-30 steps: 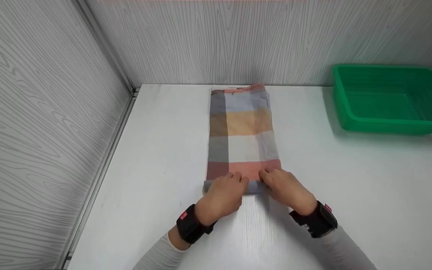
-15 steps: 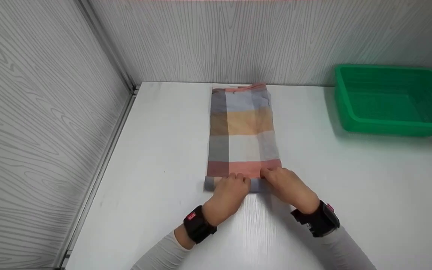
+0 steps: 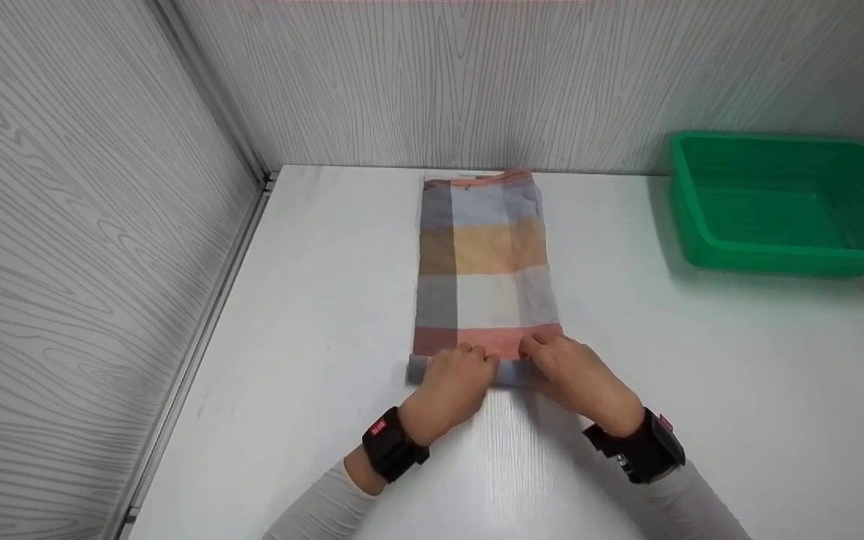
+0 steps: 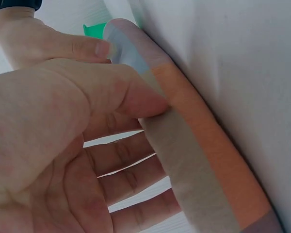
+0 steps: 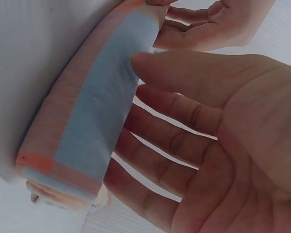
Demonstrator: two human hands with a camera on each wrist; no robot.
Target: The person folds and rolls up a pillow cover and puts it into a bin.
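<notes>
Head view: a checked cloth point(image 3: 486, 262), folded into a long strip, lies on the white tabletop point(image 3: 312, 315) with its long axis running straight away from the person, its far end touching the back wall point(image 3: 432, 82). Its near end is turned up into a short roll point(image 3: 508, 370) lying crosswise, at right angles to the strip. The left hand point(image 3: 453, 384) and right hand point(image 3: 573, 373) sit side by side on this roll, left on its left half, right on its right half, neither nearer than the other; the unrolled length lies directly beyond the fingertips. A green basket point(image 3: 784, 255) stands well apart at the far right, against the wall.

Left wrist view: the thumb point(image 4: 136, 99) presses the upper face of the roll point(image 4: 199, 160) while the fingers point(image 4: 131, 170) curve behind it, so the left hand grasps the roll; the right hand's thumb point(image 4: 63, 46) touches the same roll further along.

Right wrist view: the thumb point(image 5: 194, 73) lies on the roll point(image 5: 87, 126) and the fingers point(image 5: 169, 141) curl loosely beneath it, cradling rather than clenching; the layered end of the roll point(image 5: 58, 191) shows here, hidden from the head view. The head view alone shows the flat remainder of the cloth and its direction; the wrist views alone show how thumbs and fingers bracket the roll
</notes>
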